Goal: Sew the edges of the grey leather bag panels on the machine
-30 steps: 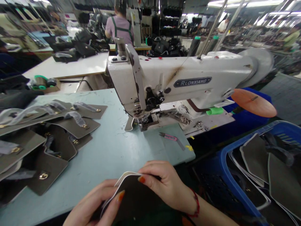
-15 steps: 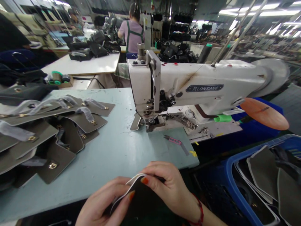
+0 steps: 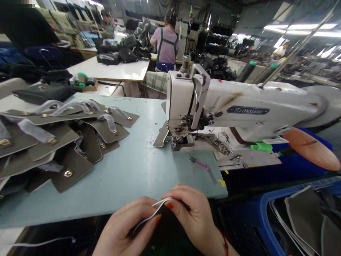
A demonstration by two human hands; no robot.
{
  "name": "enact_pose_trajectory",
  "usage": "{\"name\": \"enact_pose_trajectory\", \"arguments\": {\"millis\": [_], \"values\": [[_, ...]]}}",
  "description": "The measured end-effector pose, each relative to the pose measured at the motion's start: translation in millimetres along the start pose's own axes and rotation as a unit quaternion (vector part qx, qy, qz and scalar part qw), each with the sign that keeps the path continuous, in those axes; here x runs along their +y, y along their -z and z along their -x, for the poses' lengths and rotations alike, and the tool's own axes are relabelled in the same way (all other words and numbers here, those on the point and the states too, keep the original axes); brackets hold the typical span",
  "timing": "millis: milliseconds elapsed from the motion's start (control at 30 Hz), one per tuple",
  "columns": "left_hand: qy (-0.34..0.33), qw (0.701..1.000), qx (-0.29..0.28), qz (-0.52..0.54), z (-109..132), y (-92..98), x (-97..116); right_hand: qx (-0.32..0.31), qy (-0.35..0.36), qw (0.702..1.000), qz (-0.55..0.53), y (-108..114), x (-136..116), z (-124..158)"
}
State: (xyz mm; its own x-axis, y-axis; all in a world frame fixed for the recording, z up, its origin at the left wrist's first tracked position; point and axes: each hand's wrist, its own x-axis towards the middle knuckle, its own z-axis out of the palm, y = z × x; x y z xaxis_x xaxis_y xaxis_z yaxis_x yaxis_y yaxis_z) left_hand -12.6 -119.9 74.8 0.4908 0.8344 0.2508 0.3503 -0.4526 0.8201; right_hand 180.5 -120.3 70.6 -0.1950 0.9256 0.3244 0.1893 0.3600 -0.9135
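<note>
Both of my hands hold one dark leather piece (image 3: pixel 160 227) with a white edge, just below the near edge of the light blue table (image 3: pixel 133 170). My left hand (image 3: pixel 128 229) grips it from the left with the thumb on the white edge. Closed over its upper right part is my right hand (image 3: pixel 193 213), thumb pressed on the edge; a red cord circles that wrist. Beyond the hands stands a white sewing machine (image 3: pixel 221 106).
Several grey flap pieces with brass clasps (image 3: pixel 66 138) lie piled on the table's left. Pink snips (image 3: pixel 201 164) rest near the needle plate. A blue crate (image 3: pixel 301 217) with grey panels sits at the lower right. A person in an apron (image 3: pixel 166 41) works at a far table.
The view has swung left and the machine now sits further right. My hands have brought the dark piece lower and closer, folding its white edge tighter between the thumbs.
</note>
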Motion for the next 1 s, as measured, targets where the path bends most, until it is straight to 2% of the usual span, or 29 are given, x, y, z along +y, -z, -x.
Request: {"name": "enact_pose_trajectory", "arguments": {"millis": [167,333,400,467,533,667,733,900,1000], "values": [[0.013,1.000,0.010,0.019,1.5,-6.9,-0.1,0.041,0.032,0.998,0.048,-4.5,2.9,3.1],[0.107,0.987,0.081,0.092,-0.8,-13.4,0.0,0.084,0.033,0.989,0.119,-7.4,6.2,5.1],[0.125,0.986,0.049,0.096,-6.8,-12.2,1.4,0.085,0.038,0.986,0.139,-8.9,9.1,5.3],[0.133,0.989,-0.016,0.064,-13.7,-10.0,2.6,0.075,0.044,0.985,0.150,-10.5,11.9,4.6],[0.136,0.989,-0.044,0.036,-18.7,-9.1,2.7,0.067,0.035,0.986,0.146,-11.3,13.4,2.9],[0.119,0.992,0.003,0.046,-19.5,-13.1,-1.5,0.034,-0.007,0.995,0.093,-8.7,12.9,-1.4],[0.110,0.992,0.016,0.052,-16.9,-15.8,-4.9,0.016,-0.006,0.997,0.080,-6.9,12.5,-2.4],[0.118,0.992,0.025,0.033,-14.6,-18.5,-5.4,0.019,0.010,0.991,0.129,-10.6,11.9,-2.9],[0.097,0.994,0.040,0.037,-16.9,-15.3,-1.8,0.040,0.004,0.986,0.162,-16.1,12.8,-6.9]]}}
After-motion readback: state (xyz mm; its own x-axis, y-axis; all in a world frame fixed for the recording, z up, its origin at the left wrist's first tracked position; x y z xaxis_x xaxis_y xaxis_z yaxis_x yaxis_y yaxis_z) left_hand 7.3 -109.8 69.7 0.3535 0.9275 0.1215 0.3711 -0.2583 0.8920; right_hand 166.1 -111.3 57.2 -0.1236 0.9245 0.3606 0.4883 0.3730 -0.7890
